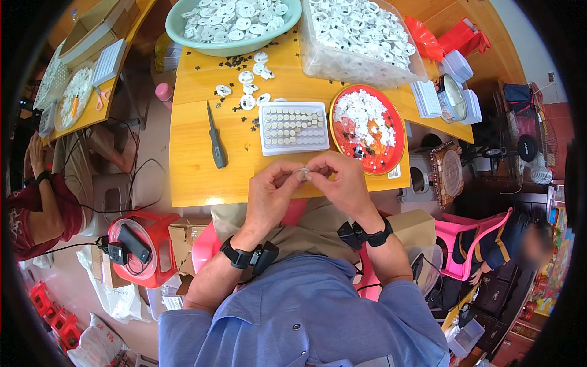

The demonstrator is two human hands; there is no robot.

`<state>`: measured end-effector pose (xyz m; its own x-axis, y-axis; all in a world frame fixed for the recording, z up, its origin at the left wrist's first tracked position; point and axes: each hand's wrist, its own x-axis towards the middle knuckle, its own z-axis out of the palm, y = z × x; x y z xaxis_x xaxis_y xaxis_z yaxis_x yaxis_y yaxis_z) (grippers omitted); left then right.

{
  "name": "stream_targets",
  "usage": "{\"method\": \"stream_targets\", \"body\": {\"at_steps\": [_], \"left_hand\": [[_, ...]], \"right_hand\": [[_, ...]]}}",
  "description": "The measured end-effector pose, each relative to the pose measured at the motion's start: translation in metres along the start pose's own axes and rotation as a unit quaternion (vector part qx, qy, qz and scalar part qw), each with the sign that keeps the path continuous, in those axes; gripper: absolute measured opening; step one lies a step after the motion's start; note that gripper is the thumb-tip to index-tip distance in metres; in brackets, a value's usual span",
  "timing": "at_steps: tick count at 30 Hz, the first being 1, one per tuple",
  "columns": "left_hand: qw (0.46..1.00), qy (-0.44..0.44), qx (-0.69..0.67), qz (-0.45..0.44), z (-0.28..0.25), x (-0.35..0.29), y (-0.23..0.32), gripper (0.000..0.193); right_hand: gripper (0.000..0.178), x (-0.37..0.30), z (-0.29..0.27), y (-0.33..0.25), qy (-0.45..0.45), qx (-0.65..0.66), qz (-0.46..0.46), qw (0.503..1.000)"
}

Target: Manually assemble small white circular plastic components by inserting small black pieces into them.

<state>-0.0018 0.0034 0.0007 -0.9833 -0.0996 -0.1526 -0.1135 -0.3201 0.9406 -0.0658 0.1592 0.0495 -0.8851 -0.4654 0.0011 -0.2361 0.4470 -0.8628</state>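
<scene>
Blue shirt below, left hand meets right hand, pinching a small piece.

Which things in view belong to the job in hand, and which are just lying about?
Likely the job's:
small piece, pinched between left hand and right hand
white tray of round pieces
red plate of white parts
screwdriver

Seemingly just lying about:
pink-handled scissors
pink bottle
fan

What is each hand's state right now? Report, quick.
Left hand: closed, pinching a small whitish piece, too small to identify.
Right hand: closed, pinching the same piece.
</scene>
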Motion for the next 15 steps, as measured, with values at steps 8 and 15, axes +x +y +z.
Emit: {"method": "stream_targets", "body": {"at_steps": [8, 15], "left_hand": [[0.998, 0.016, -0.066, -0.012, 0.001, 0.002, 0.003, 0.017], [0.997, 0.034, -0.067, -0.007, 0.0, 0.003, 0.002, 0.018]], "right_hand": [[0.011, -0.002, 0.006, -0.005, 0.044, 0.014, -0.048, 0.998], [0.012, 0.002, 0.012, -0.001, 0.071, -0.043, -0.11, 0.99]]}}
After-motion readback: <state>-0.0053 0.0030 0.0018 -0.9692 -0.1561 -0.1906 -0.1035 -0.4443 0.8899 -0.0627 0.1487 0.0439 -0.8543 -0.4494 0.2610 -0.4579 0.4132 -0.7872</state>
